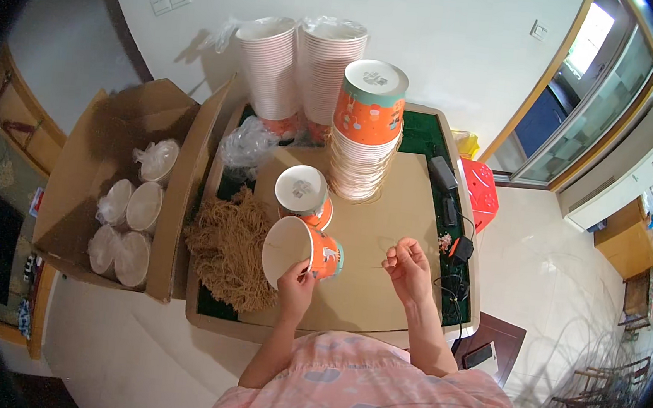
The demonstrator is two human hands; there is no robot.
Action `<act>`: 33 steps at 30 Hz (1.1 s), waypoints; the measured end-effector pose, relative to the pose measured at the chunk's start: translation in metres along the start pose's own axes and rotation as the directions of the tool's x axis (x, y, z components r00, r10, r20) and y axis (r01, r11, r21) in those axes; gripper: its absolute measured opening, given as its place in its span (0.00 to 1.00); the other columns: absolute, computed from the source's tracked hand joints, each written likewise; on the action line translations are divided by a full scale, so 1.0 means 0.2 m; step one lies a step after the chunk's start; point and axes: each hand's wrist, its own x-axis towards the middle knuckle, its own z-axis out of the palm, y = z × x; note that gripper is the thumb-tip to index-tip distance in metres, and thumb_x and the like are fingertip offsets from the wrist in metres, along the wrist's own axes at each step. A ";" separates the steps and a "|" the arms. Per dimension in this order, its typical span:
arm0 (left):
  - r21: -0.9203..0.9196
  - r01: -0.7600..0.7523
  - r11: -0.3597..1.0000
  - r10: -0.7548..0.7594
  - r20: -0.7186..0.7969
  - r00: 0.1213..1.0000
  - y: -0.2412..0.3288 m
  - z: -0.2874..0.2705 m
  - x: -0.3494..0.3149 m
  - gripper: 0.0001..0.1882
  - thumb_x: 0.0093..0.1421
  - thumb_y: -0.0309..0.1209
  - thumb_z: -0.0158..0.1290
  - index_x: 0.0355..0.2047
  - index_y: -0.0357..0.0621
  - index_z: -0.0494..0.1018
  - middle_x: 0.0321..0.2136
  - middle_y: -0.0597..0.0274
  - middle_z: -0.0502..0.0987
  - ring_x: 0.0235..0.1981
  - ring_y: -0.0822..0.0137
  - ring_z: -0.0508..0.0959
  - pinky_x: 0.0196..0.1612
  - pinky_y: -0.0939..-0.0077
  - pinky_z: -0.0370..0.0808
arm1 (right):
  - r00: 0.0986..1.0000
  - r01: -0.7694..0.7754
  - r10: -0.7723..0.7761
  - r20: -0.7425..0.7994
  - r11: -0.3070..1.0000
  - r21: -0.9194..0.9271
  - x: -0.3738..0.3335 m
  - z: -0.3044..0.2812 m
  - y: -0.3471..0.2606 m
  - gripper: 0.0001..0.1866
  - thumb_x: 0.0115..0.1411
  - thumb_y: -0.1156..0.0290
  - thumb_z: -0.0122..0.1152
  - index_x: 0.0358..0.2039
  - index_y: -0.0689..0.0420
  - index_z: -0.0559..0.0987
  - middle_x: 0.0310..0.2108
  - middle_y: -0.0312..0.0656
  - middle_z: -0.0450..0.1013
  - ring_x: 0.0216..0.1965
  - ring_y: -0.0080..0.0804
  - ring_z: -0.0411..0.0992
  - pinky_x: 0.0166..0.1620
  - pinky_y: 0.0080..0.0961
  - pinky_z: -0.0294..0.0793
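My left hand (296, 288) grips the rim of an orange paper cup (327, 257) with a teal band. The cup lies tilted on its side, its white mouth turned to the left. To its right, above the cardboard, my right hand (408, 273) is pinched on a thin piece of string (377, 267), only faintly visible. Left of the cup spreads a tangled heap of brown string (228, 246). Just beyond it stands a small upside-down cup pile (301, 189). Farther back rises a taller upside-down cup stack (370, 118), with string hanging around its lower rims.
A cardboard sheet (412, 204) covers most of the green-topped table. Two tall nested cup stacks (267, 70) and clear plastic (246, 144) are at the back. An open carton (165, 225) with wrapped cups stands left. Black adapters and cables (461, 251) line the right edge, beside a red stool (479, 194).
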 end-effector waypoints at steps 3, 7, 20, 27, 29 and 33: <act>-0.019 -0.012 1.000 0.012 -0.021 1.000 0.00 -0.03 0.02 0.12 0.52 0.21 0.50 0.38 0.32 0.71 0.29 0.54 0.76 0.30 0.68 0.77 0.33 0.76 0.74 | 0.998 -0.025 0.020 -0.064 0.997 -0.072 -0.02 0.03 -0.01 0.03 0.58 0.77 0.50 0.33 0.56 0.71 0.28 0.41 0.73 0.26 0.24 0.70 0.33 0.20 0.71; -0.088 0.037 0.995 -0.038 -0.009 0.999 0.04 -0.05 0.02 0.12 0.53 0.21 0.49 0.39 0.31 0.71 0.29 0.55 0.77 0.30 0.69 0.77 0.33 0.77 0.73 | 0.995 -0.098 0.091 -0.041 0.978 -0.186 -0.02 -0.01 0.02 0.04 0.57 0.77 0.52 0.33 0.59 0.73 0.29 0.42 0.74 0.25 0.23 0.71 0.31 0.18 0.72; -0.219 0.168 0.961 -0.126 0.193 0.973 0.25 0.02 0.03 0.14 0.52 0.20 0.47 0.40 0.33 0.71 0.30 0.56 0.77 0.33 0.69 0.78 0.35 0.78 0.75 | 0.984 0.176 -0.126 0.128 0.523 -0.834 -0.05 0.08 0.37 0.05 0.54 0.77 0.55 0.30 0.65 0.74 0.26 0.38 0.74 0.32 0.25 0.74 0.35 0.21 0.74; -0.149 0.071 0.986 -0.050 0.144 0.988 0.24 0.04 0.03 0.14 0.52 0.20 0.47 0.41 0.32 0.71 0.29 0.57 0.77 0.31 0.71 0.78 0.32 0.80 0.74 | 0.988 0.127 -0.145 0.049 0.604 -0.787 -0.03 0.02 0.40 0.03 0.54 0.78 0.54 0.29 0.64 0.72 0.25 0.35 0.73 0.28 0.19 0.72 0.31 0.17 0.72; -0.171 0.101 0.980 -0.072 0.167 0.983 0.20 0.05 0.03 0.14 0.52 0.20 0.48 0.41 0.31 0.70 0.31 0.56 0.77 0.31 0.71 0.77 0.34 0.79 0.74 | 0.998 -0.003 -0.051 -0.041 0.597 -0.802 -0.03 0.06 0.37 0.02 0.55 0.77 0.53 0.29 0.63 0.72 0.23 0.34 0.71 0.25 0.16 0.69 0.28 0.15 0.68; -0.211 0.150 0.966 -0.108 0.196 0.975 0.21 0.07 0.03 0.15 0.52 0.20 0.48 0.41 0.30 0.70 0.32 0.56 0.77 0.31 0.72 0.76 0.35 0.80 0.74 | 0.996 0.060 -0.092 -0.012 0.735 -0.676 0.01 -0.04 0.44 0.03 0.55 0.76 0.54 0.29 0.61 0.72 0.22 0.32 0.70 0.23 0.14 0.67 0.26 0.13 0.66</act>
